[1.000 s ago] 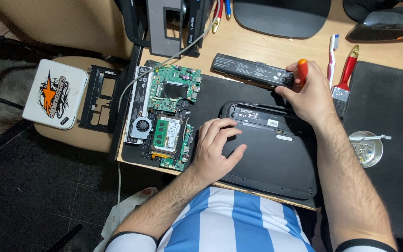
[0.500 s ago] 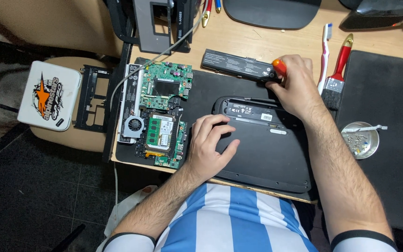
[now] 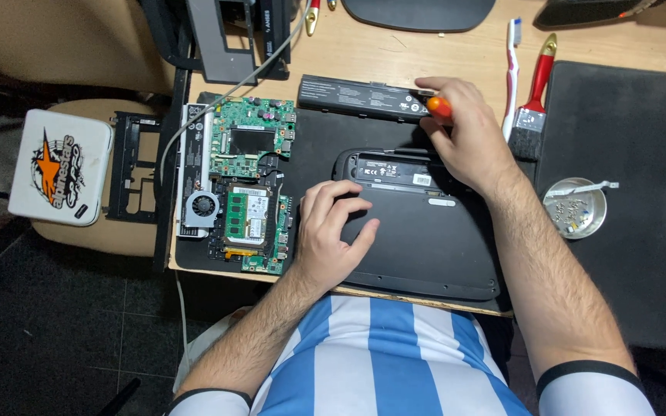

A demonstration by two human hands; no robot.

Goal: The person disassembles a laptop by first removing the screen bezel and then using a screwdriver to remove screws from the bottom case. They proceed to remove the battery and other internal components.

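Note:
A black laptop base cover [image 3: 425, 239] lies upside down on a dark mat at the desk's near edge. My left hand [image 3: 331, 231] rests flat on its left end, fingers spread. My right hand [image 3: 464, 131] is closed round a screwdriver with an orange handle [image 3: 438, 108], held over the cover's far edge. A long black battery pack [image 3: 364, 98] lies just beyond that hand. Left of the cover sits a bare green motherboard [image 3: 250, 181] with a fan and a memory module.
A toothbrush [image 3: 512, 69] and a red-handled paintbrush [image 3: 536, 92] lie to the right. A small metal dish [image 3: 577, 208] holds screws on a second black mat. A white box [image 3: 59, 166] and a black plastic frame [image 3: 131, 166] rest on a chair at left.
The view has shifted slightly. My right hand with the screwdriver has come a little nearer over the cover's far edge. My left hand stays on the cover.

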